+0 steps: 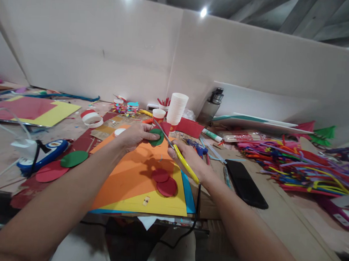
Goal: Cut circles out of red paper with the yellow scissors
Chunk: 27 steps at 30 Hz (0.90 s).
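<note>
1. Nearest the camera, two bare forearms (62,198) reach in from the lower corners over the work surface.
2. At the left, a blue-and-white device (43,156) lies near a larger green disc (74,159), which overlaps a large red disc (51,172).
3. The left hand (134,138) pinches a small green disc (155,138) between thumb and fingers, raised above an orange sheet (122,168).
4. Behind that disc stands a red-and-white cup (158,116); in front, two small red discs (167,187) overlap on the orange sheet and a yellow sheet (167,208).
5. A stack of white cups (177,109) rises farther back.
6. The right hand (192,156) grasps yellow-handled scissors (186,163), blades at the small green disc's right edge; whether they touch it, I cannot tell.
7. Right of that lie a black phone (246,184) and a bundle of multicoloured fuzzy stems (301,164).
</note>
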Each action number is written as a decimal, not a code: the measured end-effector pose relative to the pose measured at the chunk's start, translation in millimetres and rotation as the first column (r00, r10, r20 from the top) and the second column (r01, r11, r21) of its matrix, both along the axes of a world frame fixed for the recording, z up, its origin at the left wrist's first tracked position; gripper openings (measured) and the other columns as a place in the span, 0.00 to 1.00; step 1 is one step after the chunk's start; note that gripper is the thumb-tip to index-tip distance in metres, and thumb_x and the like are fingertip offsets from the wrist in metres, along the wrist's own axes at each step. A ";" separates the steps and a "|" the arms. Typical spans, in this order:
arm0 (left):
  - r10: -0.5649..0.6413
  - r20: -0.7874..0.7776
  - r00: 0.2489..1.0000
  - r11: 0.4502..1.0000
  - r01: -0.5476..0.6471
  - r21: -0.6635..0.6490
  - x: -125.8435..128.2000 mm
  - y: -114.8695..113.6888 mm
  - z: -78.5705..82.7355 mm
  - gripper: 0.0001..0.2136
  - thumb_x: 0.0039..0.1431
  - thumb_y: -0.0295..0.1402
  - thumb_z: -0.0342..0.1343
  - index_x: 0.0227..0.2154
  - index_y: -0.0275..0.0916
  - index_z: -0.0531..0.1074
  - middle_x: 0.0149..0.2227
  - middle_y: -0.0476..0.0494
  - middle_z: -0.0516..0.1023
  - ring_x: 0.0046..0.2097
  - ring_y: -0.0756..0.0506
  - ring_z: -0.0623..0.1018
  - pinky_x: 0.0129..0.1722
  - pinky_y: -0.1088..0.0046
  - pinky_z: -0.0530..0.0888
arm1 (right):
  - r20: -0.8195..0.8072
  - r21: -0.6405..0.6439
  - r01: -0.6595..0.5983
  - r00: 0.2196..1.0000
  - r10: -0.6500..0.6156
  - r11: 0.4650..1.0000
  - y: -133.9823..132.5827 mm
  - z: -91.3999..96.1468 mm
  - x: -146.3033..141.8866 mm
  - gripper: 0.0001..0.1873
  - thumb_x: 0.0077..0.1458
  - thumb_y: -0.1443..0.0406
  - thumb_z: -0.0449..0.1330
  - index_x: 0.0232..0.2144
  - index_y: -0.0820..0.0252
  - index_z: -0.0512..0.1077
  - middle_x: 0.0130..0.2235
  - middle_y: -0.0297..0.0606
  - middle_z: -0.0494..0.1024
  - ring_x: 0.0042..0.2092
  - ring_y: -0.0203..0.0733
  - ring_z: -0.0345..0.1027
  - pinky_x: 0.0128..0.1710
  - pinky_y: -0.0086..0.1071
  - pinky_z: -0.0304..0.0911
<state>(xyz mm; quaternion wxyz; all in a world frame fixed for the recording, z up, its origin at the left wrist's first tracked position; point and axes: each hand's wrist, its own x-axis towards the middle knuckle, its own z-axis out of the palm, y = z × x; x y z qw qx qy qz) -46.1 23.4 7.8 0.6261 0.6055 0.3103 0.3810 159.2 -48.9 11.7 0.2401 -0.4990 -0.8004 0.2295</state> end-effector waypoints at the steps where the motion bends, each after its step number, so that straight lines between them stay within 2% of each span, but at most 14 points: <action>1: 0.003 -0.001 1.000 1.000 -0.003 0.000 0.1 -0.3 0.4 0.07 0.41 0.33 0.66 0.19 0.34 0.75 0.23 0.43 0.74 0.25 0.50 0.70 0.29 0.73 0.66 | -0.001 -0.003 0.004 1.000 -0.004 1.000 -0.1 0.0 0.1 0.19 0.62 0.49 0.48 0.31 0.58 0.60 0.29 0.31 0.64 0.30 0.34 0.56 0.31 0.29 0.50; 12: -0.014 -0.082 0.997 1.000 0.014 -0.004 -6.7 4.6 1.6 0.09 0.39 0.33 0.66 0.25 0.33 0.76 0.24 0.45 0.74 0.26 0.50 0.71 0.29 0.74 0.66 | -0.001 -0.015 -0.008 1.000 0.008 1.000 1.5 -2.2 4.2 0.18 0.60 0.50 0.52 0.30 0.59 0.63 0.28 0.30 0.64 0.30 0.33 0.55 0.30 0.28 0.49; 19: -0.002 -0.162 0.987 0.996 0.017 0.091 -7.6 2.4 0.8 0.07 0.41 0.32 0.65 0.20 0.34 0.74 0.22 0.47 0.73 0.26 0.51 0.70 0.29 0.74 0.65 | -0.021 -0.019 -0.063 0.998 0.062 0.998 2.7 -4.9 4.4 0.17 0.61 0.51 0.53 0.34 0.60 0.66 0.31 0.31 0.67 0.32 0.34 0.58 0.32 0.28 0.51; 27: -0.013 -0.199 0.980 0.994 0.033 0.100 -9.9 3.5 2.2 0.07 0.40 0.32 0.65 0.20 0.34 0.74 0.22 0.47 0.74 0.25 0.51 0.70 0.29 0.73 0.65 | 0.043 0.021 -0.059 0.997 0.058 0.998 5.4 -7.8 5.4 0.18 0.61 0.51 0.52 0.33 0.59 0.66 0.30 0.31 0.66 0.31 0.34 0.57 0.31 0.29 0.49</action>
